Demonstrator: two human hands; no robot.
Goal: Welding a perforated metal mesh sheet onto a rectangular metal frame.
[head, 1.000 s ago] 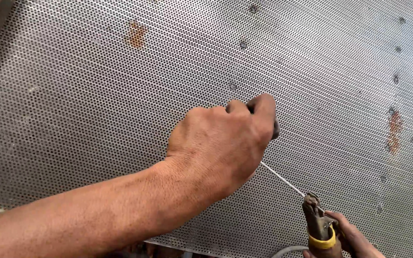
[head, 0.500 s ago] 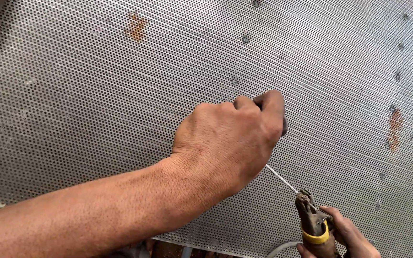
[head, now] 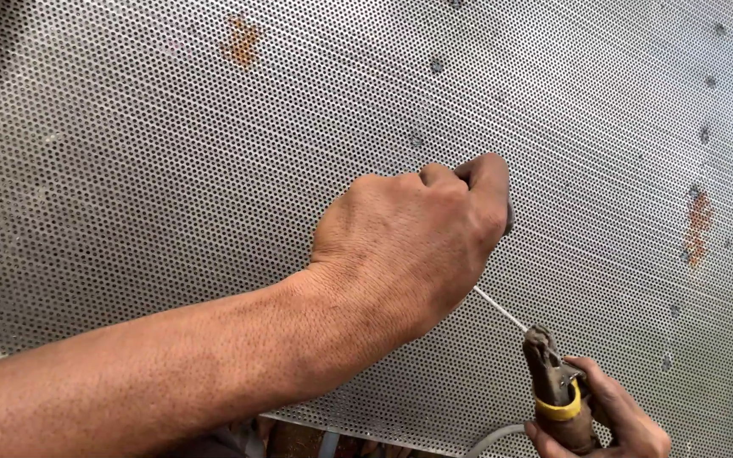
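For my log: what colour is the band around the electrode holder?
Yellow, on the brown electrode holder in the right hand; head view.

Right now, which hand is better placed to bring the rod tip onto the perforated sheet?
Right, probably. The right hand holds the welding holder with the thin rod clamped in it, aimed at the perforated sheet. The left hand is fisted against the sheet, hiding the rod tip.

Matt perforated metal sheet (head: 171, 153), rust-spotted; perhaps worn rubber on holder (head: 553, 390).
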